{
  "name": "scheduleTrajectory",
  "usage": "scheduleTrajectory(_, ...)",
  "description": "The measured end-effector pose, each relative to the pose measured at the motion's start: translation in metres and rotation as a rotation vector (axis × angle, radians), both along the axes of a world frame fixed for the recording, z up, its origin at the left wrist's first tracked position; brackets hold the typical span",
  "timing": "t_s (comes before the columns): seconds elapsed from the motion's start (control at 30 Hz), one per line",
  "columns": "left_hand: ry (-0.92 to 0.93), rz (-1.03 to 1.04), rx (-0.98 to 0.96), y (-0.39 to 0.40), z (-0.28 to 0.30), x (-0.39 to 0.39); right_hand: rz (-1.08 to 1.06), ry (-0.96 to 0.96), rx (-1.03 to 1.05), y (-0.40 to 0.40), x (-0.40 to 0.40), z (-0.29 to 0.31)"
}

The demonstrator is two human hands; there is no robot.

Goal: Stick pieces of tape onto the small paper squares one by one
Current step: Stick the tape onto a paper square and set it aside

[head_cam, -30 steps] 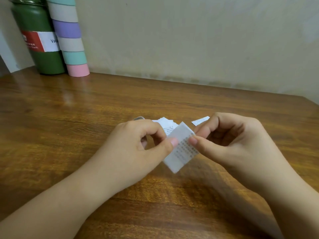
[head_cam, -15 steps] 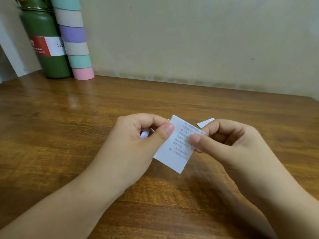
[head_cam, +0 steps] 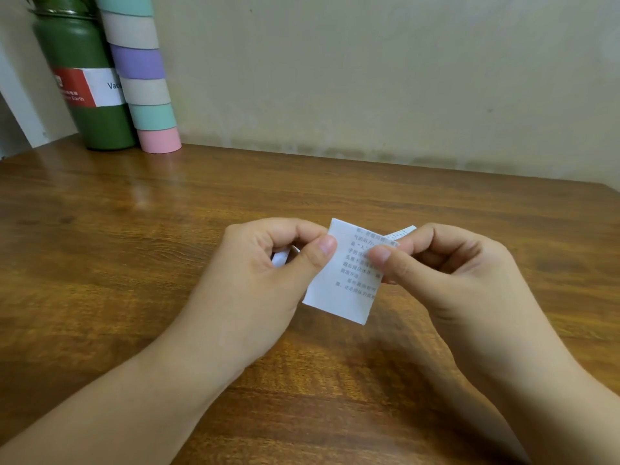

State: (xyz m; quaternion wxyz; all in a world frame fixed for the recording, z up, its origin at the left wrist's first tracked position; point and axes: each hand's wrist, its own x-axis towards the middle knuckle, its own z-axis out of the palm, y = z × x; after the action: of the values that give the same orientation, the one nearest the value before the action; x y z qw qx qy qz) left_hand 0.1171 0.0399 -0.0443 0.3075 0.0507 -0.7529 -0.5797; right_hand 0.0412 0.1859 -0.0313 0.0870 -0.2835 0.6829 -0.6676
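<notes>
A small white paper square (head_cam: 342, 290) with printed text is held just above the wooden table (head_cam: 134, 263). My left hand (head_cam: 265, 273) pinches its upper left edge between thumb and forefinger. My right hand (head_cam: 446, 273) pinches its upper right part, thumb on the printed face. Whether tape lies on the paper I cannot tell. Another bit of white paper (head_cam: 281, 257) shows under my left fingers. A printed paper strip (head_cam: 402, 232) peeks out behind my right forefinger.
At the back left stand a green bottle (head_cam: 84, 95) with a red and white label and a tall stack of pastel tape rolls (head_cam: 141, 78), against the wall. The table's back edge runs along the wall.
The paper has turned from a tilted, face-away position to show its printed side. Both hands rose slightly and shifted their pinch toward its upper edge.
</notes>
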Motion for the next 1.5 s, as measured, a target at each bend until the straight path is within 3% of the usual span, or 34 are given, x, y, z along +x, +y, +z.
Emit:
scheduleTrajectory(0.37, 0.001, -0.04, 0.007, -0.0017, 0.0011, 0.0, -0.025, 0.091, 0.052, 0.0021, 0.0033, 0.0036)
scheduleTrajectory(0.7, -0.004, 0.044, 0.012, -0.0048, -0.0005, -0.0006, -0.034, 0.205, 0.107, 0.0039, 0.0024, 0.0028)
scheduleTrajectory(1.07, 0.053, -0.039, 0.156, -0.0022, 0.0035, -0.0004, 0.024, -0.016, -0.102, -0.0006, 0.0002, -0.0016)
scheduleTrajectory(1.17, 0.003, -0.073, 0.069, -0.0034, 0.0026, 0.0016, 0.013, 0.084, -0.017, 0.0027, -0.0003, -0.001)
scheduleTrajectory(1.33, -0.06, -0.071, -0.166, -0.0027, 0.0012, 0.0027, -0.04, 0.455, 0.208, 0.0052, 0.0002, -0.0013)
scheduleTrajectory(1.43, -0.058, -0.067, -0.139, -0.0019, 0.0005, 0.0021, -0.032, 0.465, 0.193, 0.0054, 0.0009, -0.001)
scheduleTrajectory(1.5, -0.047, -0.074, -0.084, -0.0027, 0.0003, 0.0011, 0.003, 0.369, 0.16, 0.005, 0.0015, 0.0001)
